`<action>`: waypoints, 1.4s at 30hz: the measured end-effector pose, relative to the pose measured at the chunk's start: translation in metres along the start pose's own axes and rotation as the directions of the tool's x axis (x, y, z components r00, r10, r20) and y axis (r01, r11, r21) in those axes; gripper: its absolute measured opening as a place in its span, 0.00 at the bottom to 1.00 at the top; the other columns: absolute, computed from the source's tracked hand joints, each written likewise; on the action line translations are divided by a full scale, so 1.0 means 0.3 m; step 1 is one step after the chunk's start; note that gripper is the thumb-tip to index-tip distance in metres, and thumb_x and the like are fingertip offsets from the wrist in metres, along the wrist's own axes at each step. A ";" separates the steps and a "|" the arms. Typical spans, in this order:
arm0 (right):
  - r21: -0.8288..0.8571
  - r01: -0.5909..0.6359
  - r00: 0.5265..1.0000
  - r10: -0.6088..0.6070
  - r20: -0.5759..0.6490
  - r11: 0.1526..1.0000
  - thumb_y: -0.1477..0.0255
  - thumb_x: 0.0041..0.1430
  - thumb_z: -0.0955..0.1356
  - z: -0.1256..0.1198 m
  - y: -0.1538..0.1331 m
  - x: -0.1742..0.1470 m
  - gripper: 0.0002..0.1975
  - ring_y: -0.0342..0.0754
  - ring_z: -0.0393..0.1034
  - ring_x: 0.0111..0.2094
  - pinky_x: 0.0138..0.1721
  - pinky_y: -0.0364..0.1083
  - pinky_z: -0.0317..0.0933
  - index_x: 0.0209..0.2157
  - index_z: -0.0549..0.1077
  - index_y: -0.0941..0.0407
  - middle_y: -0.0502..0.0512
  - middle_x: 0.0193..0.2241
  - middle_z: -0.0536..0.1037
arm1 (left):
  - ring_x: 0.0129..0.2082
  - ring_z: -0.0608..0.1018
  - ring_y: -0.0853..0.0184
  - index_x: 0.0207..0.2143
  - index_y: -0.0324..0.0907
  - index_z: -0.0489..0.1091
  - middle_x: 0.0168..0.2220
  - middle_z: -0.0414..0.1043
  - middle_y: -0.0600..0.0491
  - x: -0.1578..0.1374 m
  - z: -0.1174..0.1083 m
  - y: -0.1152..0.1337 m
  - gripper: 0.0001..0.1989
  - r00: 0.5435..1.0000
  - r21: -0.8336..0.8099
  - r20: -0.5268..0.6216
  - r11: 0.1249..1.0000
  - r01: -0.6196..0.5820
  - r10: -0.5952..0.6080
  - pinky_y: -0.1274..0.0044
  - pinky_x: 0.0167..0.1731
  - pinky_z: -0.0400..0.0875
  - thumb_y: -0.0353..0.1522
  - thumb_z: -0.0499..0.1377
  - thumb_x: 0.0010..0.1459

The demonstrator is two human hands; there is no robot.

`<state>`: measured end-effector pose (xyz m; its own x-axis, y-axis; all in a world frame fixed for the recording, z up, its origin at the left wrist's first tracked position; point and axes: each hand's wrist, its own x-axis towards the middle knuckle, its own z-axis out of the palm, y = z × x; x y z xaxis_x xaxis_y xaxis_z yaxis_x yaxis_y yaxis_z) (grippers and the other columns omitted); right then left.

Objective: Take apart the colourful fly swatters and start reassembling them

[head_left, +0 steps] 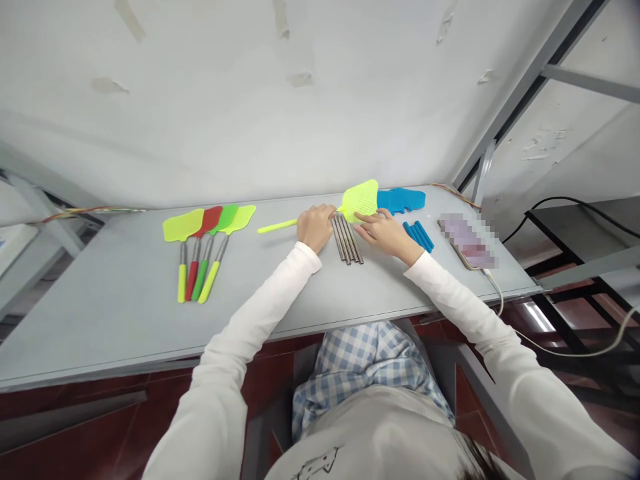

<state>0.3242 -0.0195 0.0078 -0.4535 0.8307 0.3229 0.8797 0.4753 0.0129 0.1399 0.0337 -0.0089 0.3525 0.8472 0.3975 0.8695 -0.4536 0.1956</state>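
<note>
A yellow-green fly swatter (pixel 361 200) lies across the far middle of the table, its handle to the left and its perforated head to the right. My left hand (pixel 316 227) is closed around its middle, where the shaft is mostly hidden. With fingers apart, my right hand (pixel 387 233) touches the lower edge of the swatter head. Several bare metal tubes (pixel 347 240) lie side by side between my hands. Blue swatter heads (pixel 401 200) are stacked just beyond my right hand, and several blue handle grips (pixel 419 236) lie beside its wrist.
To the left, several complete fly swatters (pixel 197 257) in yellow-green, red and green lie in a fan on the grey table (pixel 120 293). A phone (pixel 467 241) with a white cable rests at the right. A white wall (pixel 225 120) rises behind the table, with metal frame posts at both sides.
</note>
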 end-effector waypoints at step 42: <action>-0.021 0.066 0.995 -0.067 -0.074 0.998 0.64 0.66 0.61 -0.027 0.025 0.049 0.18 0.55 0.61 0.58 0.59 0.57 0.49 0.52 0.72 0.54 0.61 0.55 0.72 | 0.43 0.73 0.58 0.43 0.44 0.73 0.39 0.76 0.46 -0.062 -0.008 0.057 0.17 0.983 -0.012 0.045 0.984 -0.177 0.177 0.68 0.39 0.58 0.31 0.44 0.65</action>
<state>0.3252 -0.0061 0.0202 -0.5000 0.7730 0.3905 0.8506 0.5231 0.0538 0.1473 0.0095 -0.0109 0.5165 0.7649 0.3849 0.7892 -0.5996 0.1327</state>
